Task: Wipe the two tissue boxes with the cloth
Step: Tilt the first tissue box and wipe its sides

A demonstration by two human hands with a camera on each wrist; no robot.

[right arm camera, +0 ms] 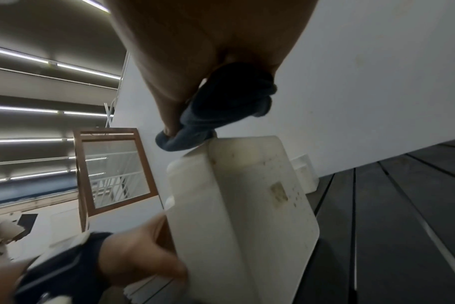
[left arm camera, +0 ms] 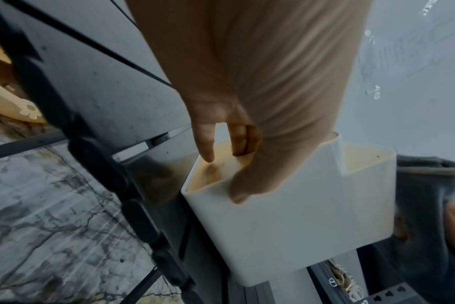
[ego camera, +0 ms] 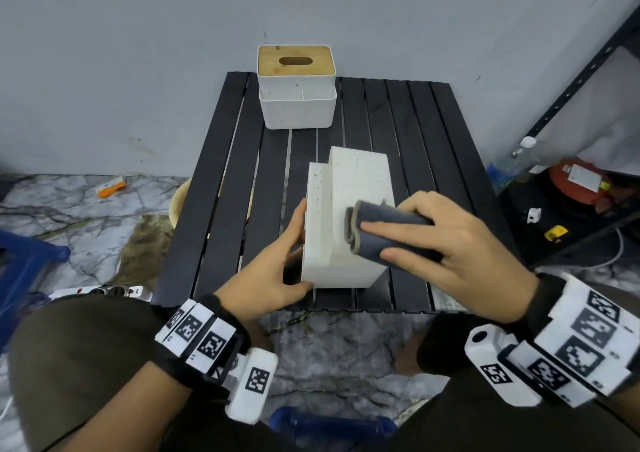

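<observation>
The left hand (ego camera: 273, 271) grips the near tissue box (ego camera: 341, 230), fingers inside its open side, thumb outside. The right hand (ego camera: 446, 237) presses the folded cloth (ego camera: 381, 232) on it, fingers slightly spread. The second box (ego camera: 297, 88) stands far.

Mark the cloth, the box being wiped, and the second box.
cloth (ego camera: 388, 232), head view, folded blue face between the fingers.
tipped tissue box (ego camera: 358, 174), head view, speckled upturned white face.
upright tissue box (ego camera: 298, 110), head view, white front wall.
</observation>
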